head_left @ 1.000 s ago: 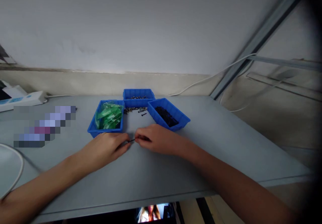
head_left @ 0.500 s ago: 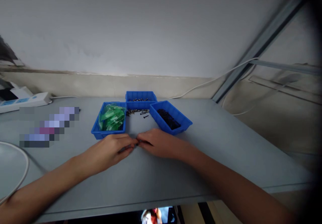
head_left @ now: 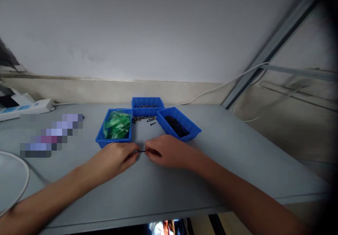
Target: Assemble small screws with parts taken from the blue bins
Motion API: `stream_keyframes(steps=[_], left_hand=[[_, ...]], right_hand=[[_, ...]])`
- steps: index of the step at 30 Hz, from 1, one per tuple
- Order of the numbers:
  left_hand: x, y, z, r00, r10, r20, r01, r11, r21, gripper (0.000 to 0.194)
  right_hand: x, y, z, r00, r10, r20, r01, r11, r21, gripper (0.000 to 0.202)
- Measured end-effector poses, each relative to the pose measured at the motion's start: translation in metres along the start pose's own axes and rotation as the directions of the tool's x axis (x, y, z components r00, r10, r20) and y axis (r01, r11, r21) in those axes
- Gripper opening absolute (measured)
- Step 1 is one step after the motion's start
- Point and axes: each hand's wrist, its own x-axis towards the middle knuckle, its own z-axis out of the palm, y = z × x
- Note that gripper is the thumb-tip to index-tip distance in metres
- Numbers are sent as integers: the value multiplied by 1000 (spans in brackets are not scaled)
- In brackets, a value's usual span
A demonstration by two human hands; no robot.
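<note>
Between my two hands runs a thin black screw-like piece (head_left: 142, 151), just above the grey table. The fingertips of my left hand (head_left: 120, 154) pinch one end of it. My right hand (head_left: 165, 150) is closed on the other end, its fingers curled. Fingers hide both ends of the piece. Beyond them lie several loose screws (head_left: 151, 120), some brassy and some dark. A blue bin with green plastic packets (head_left: 118, 126) stands past my left hand. Past my right hand is a blue bin (head_left: 194, 127) of small black parts (head_left: 176, 125).
A third blue bin (head_left: 148, 111) at the back holds small metal pieces. At the left are a white power strip (head_left: 29, 109), a blurred-out object (head_left: 52, 134) and a white cable (head_left: 26, 168). A lit screen (head_left: 167, 227) shows below the table's front edge.
My hands have drawn slightly apart, the left one moving left. More of the thin black piece now shows between the fingertips. The bins have stayed in place.
</note>
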Motion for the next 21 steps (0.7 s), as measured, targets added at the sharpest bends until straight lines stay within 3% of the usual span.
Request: stream_keyframes(steps=[6, 13, 21], left_hand=[[1, 1, 7, 998, 19, 65, -24, 997, 78, 20], [0, -2, 5, 998, -36, 44, 32, 994, 101, 23], [0, 0, 2, 1000, 8, -12, -8, 1000, 28, 24]], right_hand=[[0, -7, 6, 994, -88, -63, 83, 993, -80, 13], [2, 0, 4, 1000, -7, -13, 6, 997, -79, 14], [4, 1, 10, 999, 3, 47, -1, 999, -32, 18]])
